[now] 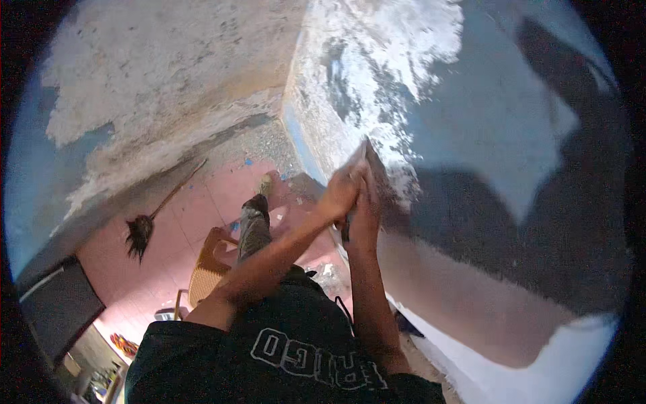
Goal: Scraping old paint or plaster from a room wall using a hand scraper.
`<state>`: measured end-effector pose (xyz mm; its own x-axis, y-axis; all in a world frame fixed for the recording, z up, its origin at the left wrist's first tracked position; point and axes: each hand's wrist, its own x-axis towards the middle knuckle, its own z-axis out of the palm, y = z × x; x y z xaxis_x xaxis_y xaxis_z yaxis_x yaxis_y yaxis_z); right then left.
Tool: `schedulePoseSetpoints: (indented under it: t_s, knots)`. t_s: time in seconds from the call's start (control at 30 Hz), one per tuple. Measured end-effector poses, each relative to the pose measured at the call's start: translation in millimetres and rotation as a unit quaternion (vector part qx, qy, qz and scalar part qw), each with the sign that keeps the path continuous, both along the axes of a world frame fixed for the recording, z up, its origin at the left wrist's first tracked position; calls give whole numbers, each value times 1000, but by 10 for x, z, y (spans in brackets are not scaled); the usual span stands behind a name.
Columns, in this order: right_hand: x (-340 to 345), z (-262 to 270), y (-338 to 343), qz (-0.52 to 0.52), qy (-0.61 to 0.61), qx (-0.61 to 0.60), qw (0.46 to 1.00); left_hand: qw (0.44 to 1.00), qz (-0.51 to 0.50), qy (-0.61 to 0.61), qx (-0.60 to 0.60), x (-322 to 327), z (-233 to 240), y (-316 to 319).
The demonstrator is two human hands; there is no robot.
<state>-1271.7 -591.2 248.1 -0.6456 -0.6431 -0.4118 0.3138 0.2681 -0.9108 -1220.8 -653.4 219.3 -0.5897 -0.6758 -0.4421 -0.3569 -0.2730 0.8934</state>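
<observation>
Both my hands meet in front of the wall on the right, gripping one hand tool, seemingly a scraper [345,232]. Its dark handle end shows below my fingers, while motion blur softens the tip. My left hand [339,194] reaches across from the left and wraps the upper part. Lower and to the right, my right hand [365,218] closes around the handle, hiding most of it. The tip points up at a patch of bare whitish plaster [373,111] with ragged edges against blue paint [469,116]. Whether the tip touches the wall I cannot tell.
The left wall [181,55] is also stripped in part. Debris [267,144] lies along the corner. On the pink tiled floor [176,232] are a broom [140,230] and a woven-patterned tan chair [207,272]. Coiled cord [124,345] lies at lower left, near a dark panel [65,298].
</observation>
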Motion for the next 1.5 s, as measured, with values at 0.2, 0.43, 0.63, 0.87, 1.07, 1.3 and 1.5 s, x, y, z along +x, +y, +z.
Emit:
schedulePoseSetpoints:
  t_s: [0.2,0.43,0.63,0.87,1.07,1.3,1.5]
  knots:
    - [27,35,189,66,95,-7,993,974,104,202,-14,-51,-86,188]
    - [-41,91,-190,109,201,28,973,938,-76,-125,-314,-53,-131,-126]
    - [107,75,-78,24,5,-26,999,993,57,106,3,61,12,-46]
    - [-5,-112,-61,50,77,-8,996,990,70,121,-33,-13,-78,-112]
    - [18,-42,-295,121,153,-35,980,985,34,82,-151,59,-184,-271]
    - [130,28,-217,17,12,-32,999,974,101,202,-15,36,5,-238]
    - [74,86,-201,6,32,-2,999,981,83,145,-93,23,-69,-191]
